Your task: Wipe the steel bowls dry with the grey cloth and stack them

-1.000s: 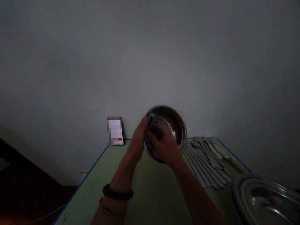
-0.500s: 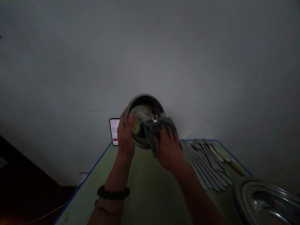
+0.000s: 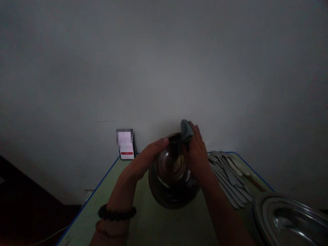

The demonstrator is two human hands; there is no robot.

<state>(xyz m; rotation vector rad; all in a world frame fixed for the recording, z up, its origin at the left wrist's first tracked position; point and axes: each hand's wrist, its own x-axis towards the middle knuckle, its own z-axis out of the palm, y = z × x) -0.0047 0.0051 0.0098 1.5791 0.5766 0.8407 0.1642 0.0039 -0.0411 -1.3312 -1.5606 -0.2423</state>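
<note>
A round steel bowl (image 3: 171, 177) is held tilted above the green table (image 3: 153, 218), its outside turned toward me. My left hand (image 3: 143, 160) grips its left rim, fingers curled over the edge. My right hand (image 3: 196, 150) presses a folded grey cloth (image 3: 186, 130) against the bowl's far rim, fingers closed on the cloth. A dark bead bracelet sits on my left wrist.
Several steel spoons and knives (image 3: 228, 174) lie fanned out on the table's right side. A large steel tray or lid (image 3: 289, 218) sits at the lower right corner. A phone (image 3: 125, 145) leans against the wall at the table's back left. The room is dim.
The bowl came down and turned, so its opening now faces away from me. My right hand moved the cloth from the bowl's lower right side up to its far rim.
</note>
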